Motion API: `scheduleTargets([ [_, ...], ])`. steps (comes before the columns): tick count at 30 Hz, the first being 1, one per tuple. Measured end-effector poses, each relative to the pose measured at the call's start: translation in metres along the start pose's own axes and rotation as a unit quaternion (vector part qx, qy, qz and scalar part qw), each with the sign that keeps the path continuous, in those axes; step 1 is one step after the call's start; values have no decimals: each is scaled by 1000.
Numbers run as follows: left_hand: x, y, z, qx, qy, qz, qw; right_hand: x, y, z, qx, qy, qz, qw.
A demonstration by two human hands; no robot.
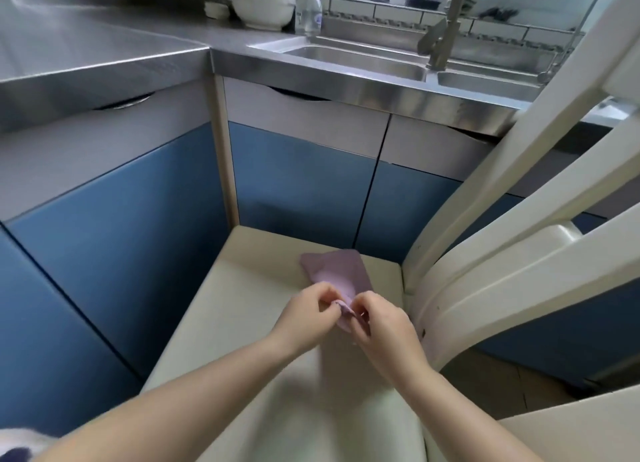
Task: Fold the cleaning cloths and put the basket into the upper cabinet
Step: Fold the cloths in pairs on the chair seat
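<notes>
Both forearms reach in from below, left hand point(308, 311) and right hand point(381, 319) each pinching the near edge of the lilac cleaning cloth point(334, 271) lying on the cream chair seat point(242, 323), blue cabinets point(298, 181) behind, then steel sink point(360, 59), white bowls point(265, 6), soap bottle point(308, 9).

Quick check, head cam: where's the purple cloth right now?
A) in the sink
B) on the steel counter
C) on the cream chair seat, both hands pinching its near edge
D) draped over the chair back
C: the purple cloth lies on the cream chair seat, with the left hand and right hand pinching its near edge.
</notes>
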State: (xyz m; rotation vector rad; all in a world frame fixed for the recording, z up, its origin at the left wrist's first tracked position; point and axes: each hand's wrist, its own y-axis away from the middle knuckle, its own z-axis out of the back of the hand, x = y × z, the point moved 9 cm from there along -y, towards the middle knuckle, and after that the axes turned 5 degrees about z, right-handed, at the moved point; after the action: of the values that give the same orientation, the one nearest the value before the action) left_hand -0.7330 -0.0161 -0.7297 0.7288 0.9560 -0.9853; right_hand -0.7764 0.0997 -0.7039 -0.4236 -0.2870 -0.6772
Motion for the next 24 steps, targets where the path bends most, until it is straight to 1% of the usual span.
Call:
scheduleTargets([
  [2,-19,-1,26,-26,6,-9,1000,13,-12,12,-10,-1,18,1000],
  [4,-40,2,56,-56,-13,-38,998,24,-24,23,-11,-1,26,1000],
  [7,-70,11,91,-79,-119,-112,983,32,-41,43,-31,-19,14,999],
  [8,-79,15,104,-88,-162,-139,973,37,-47,51,-40,-21,14,999],
  [10,-94,21,126,-105,-212,-195,952,45,-57,64,-50,-19,21,998],
  [11,-102,26,138,-117,-233,-236,936,49,-61,70,-52,-19,25,998],
  [13,-115,32,156,-132,-300,-309,893,52,-67,81,-51,-20,28,998],
  [15,-120,36,172,-132,-367,-336,857,54,-71,91,-45,-19,30,998],
  [17,-122,40,185,-115,-392,-347,844,59,-75,100,-39,-28,47,998],
  [18,-123,42,188,-98,-391,-351,845,61,-77,103,-30,-38,58,997],
  [19,-123,42,192,-81,-379,-346,854,63,-80,104,-19,-51,65,996],
  [20,-122,41,200,-66,-355,-321,876,64,-83,106,-7,-64,68,996],
  [22,-108,31,214,-42,-306,-240,920,59,-87,107,13,-75,59,995],
  [23,-102,26,222,-43,-299,-210,930,56,-90,108,16,-72,52,996],
  [24,-93,21,227,-47,-311,-185,931,50,-93,108,15,-68,42,997],
])
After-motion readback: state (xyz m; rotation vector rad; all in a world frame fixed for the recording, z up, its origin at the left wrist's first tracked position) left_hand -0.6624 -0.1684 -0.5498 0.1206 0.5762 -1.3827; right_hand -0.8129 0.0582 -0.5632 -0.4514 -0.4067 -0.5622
